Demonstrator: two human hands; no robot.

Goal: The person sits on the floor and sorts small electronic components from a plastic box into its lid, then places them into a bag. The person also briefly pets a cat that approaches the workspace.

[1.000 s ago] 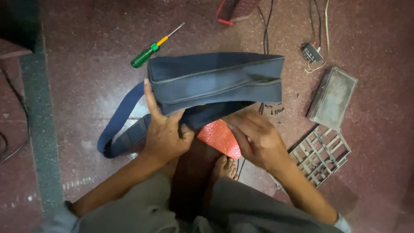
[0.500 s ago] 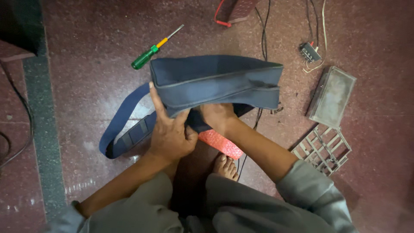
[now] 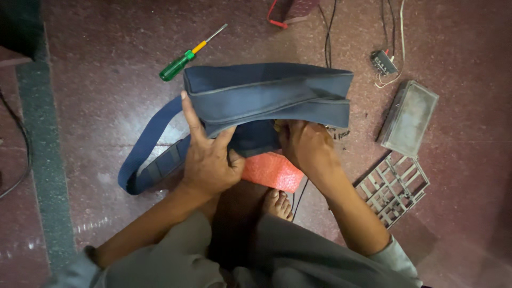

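A dark blue fabric bag (image 3: 266,96) lies on the reddish floor in front of me, its long strap (image 3: 146,154) looping out to the left. My left hand (image 3: 208,152) presses flat on the bag's near left side, thumb up along its edge. My right hand (image 3: 301,144) grips the bag's lower edge near the middle, fingers tucked under the fabric. An orange-red padded piece (image 3: 272,170) lies just below the bag between my hands. My bare foot (image 3: 277,202) shows under it.
A green-handled screwdriver (image 3: 184,58) lies at the upper left of the bag. A grey rectangular cover (image 3: 408,117) and a grey plastic grid (image 3: 392,186) lie to the right. A small connector with wires (image 3: 384,61) and a red-edged object (image 3: 290,10) sit at the top.
My right hand has moved left from the orange-red piece up to the bag's lower edge and taken hold of it. The left hand stays pressed on the bag.
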